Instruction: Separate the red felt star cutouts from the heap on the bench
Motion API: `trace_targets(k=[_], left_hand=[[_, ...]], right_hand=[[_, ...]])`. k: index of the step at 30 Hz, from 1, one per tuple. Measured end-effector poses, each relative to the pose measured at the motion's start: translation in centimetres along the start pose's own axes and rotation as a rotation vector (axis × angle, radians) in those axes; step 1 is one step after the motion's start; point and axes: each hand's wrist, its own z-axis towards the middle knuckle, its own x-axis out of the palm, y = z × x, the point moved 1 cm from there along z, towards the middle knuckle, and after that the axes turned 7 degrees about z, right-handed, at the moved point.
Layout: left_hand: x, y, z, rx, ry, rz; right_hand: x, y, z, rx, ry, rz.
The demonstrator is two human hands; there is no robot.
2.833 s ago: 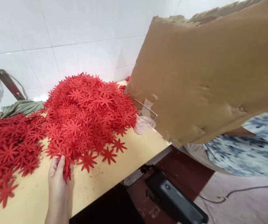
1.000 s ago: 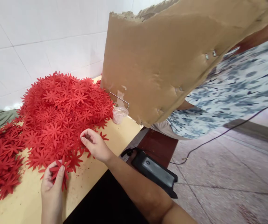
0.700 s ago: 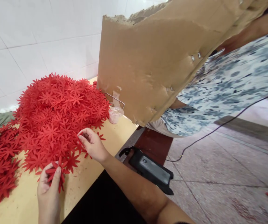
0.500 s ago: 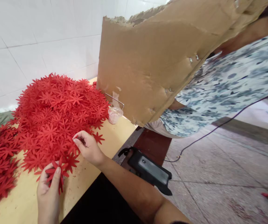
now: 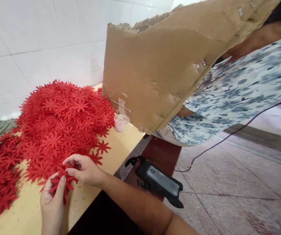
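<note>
Low over the table, my left hand [image 5: 52, 199] grips a few red flower-shaped pieces [image 5: 68, 187] between thumb and fingers. My right hand [image 5: 88, 171] has its thumb and fingertips closed on a red flower-shaped piece, right at the left thumb tip. Whether that piece is part of the held bunch or separate, I cannot tell. Just beyond both hands rises a large heap of similar red pieces [image 5: 64, 114]. Two loose red pieces [image 5: 103, 147] lie at the heap's right side. Another, darker pile [image 5: 2, 166] is at the far left.
A clear plastic cup [image 5: 121, 122] stands beside a thin metal rod [image 5: 121, 106]. A big torn cardboard sheet [image 5: 152, 71] rises behind them, with a person in a patterned garment [image 5: 248, 81] beyond it. Right of the table [image 5: 28, 210] are a black speaker-like box [image 5: 162, 178] and a cable [image 5: 211, 142].
My right hand has come from the heap's edge down and left to my left hand, and red now shows between its fingers. My left hand has barely moved.
</note>
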Motion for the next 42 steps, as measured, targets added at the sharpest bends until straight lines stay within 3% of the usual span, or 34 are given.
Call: trace_targets(k=[3, 6, 14, 17, 21, 25, 28, 32, 38, 42], left_hand=[[0.4, -0.6, -0.4, -0.093, -0.031, -0.132], [0.9, -1.2, -0.6, -0.149, -0.052, -0.196], [1.4, -1.4, -0.3, -0.106, -0.067, -0.235], [1.1, -1.7, -0.1, -0.094, -0.095, -0.276], [0.5, -1.9, 0.0, -0.073, -0.161, -0.284], [-0.1, -1.4, 0.0, -0.072, -0.213, -0.22], [-0.7, -0.8, 0.3, -0.018, -0.215, -0.156], [-1.1, -0.5, 0.6, 0.021, -0.188, -0.161], [-0.2, -0.7, -0.3, -0.044, -0.162, -0.173], [0.0, -0.5, -0.5, 0.026, -0.112, -0.118]], right_hand=[[0.2, -0.1, 0.0, 0.066, 0.027, 0.032], [0.3, 0.4, -0.1, 0.029, -0.031, -0.026], [0.4, 1.0, -0.6, -0.065, -0.082, -0.128], [0.5, 1.2, 1.1, -0.146, -0.125, -0.148], [1.1, 2.6, 5.8, -0.295, -0.204, -0.284], [2.4, 4.2, 8.5, -0.366, -0.079, -0.659], [3.0, 4.5, 6.9, -0.421, 0.074, -0.685], [2.9, 3.0, 2.7, -0.221, 0.19, -0.538], [2.0, 0.3, 0.9, -0.046, 0.162, -0.383], [1.7, 0.1, 1.2, -0.113, 0.081, -0.376]])
